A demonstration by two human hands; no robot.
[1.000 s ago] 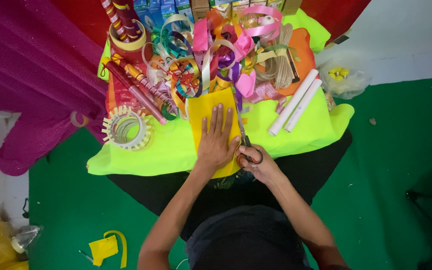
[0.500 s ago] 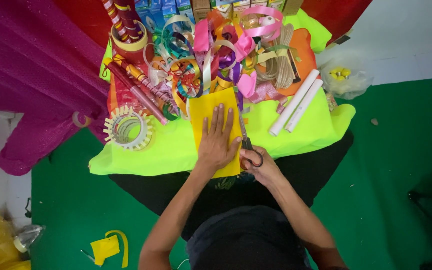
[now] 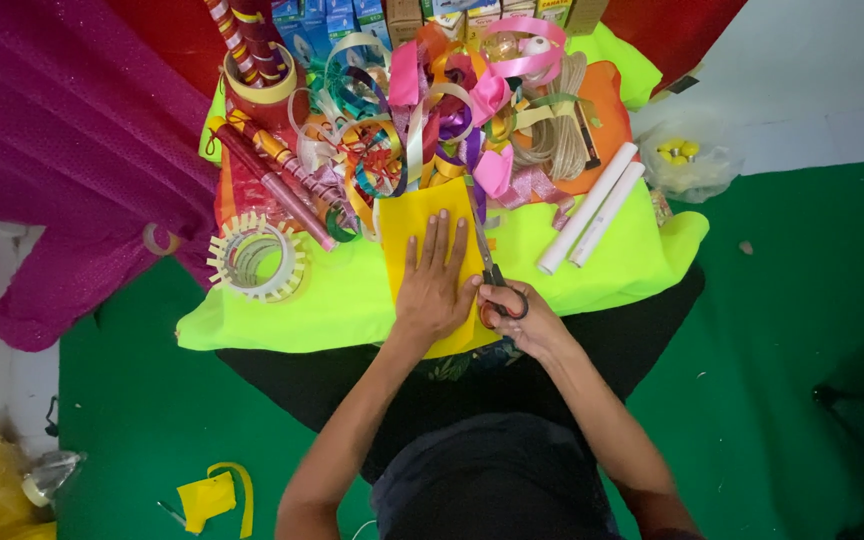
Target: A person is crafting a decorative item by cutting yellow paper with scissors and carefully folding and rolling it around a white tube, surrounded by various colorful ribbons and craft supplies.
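View: head cam, looking down; only one view.
Left hand [image 3: 435, 285]: flat, fingers spread, palm pressed on yellow sheet [image 3: 422, 215]; grips nothing, just pins it.
Right hand [image 3: 524, 318]: closed thru the loops of the scissors [image 3: 493, 277]; blades point away from body, along sheet's right edge.
Yellow sheet: lies on tabletop [image 3: 332, 300] centre, near edge hangs toward the person; far end runs under ribbon pile.
Tabletop: covered w/ neon green cloth.
Ribbon pile [image 3: 432, 110]: curled ribbons, many colours, heaped at far side, touching sheet's far end.
Tape ring [image 3: 255, 257]: left of sheet, apart from it, pale tabs standing round the rim.
White rolls [image 3: 592, 205]: two, side by side, right of scissors, slanted.
Wrap tubes [image 3: 272, 170]: far left, red/patterned, some upright in a holder.
Bag [image 3: 690, 160]: clear, small yellow bits inside, on floor right of tabletop.
Floor [image 3: 152, 420]: green; yellow scrap [image 3: 210, 493] lower left.
Step (judged): cutting along right edge of sheet, blades part-way up.
Next move needs (judged): left hand keeps sheet flat & fingers clear of blades; scissors fed straight; ribbons crowd the far end, may need pushing back.
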